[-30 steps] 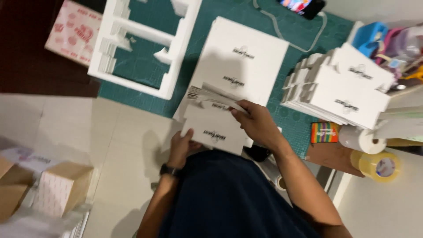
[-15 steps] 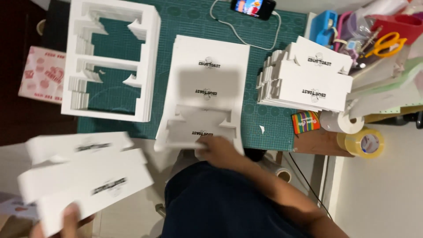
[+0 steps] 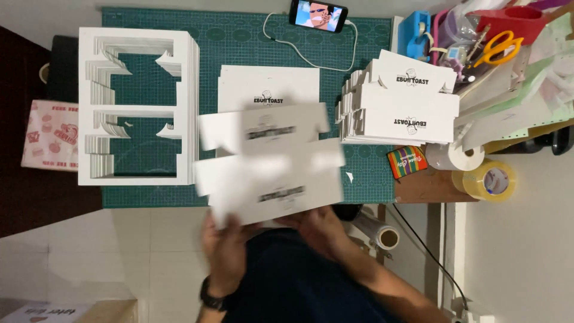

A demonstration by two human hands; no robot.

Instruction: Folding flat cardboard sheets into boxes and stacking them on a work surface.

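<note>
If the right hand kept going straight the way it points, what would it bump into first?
The right hand points up the picture, toward the green mat. It already holds the blurred white card sheet. Past that, it would probably meet the flat stack of white printed cards, though depth is hard to judge here.

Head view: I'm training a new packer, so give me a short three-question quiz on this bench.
1. True or false: both hands grip the blurred white die-cut card sheets at their near edge.
2. What lies nearest the stack of cut-out white frames? A) tape roll B) pink patterned bag C) scissors
3. Fill in: the phone sits at the far edge of the green ____.

Key: 1 true: left hand, right hand. 2 B, the pink patterned bag. 3 cutting mat.
</note>
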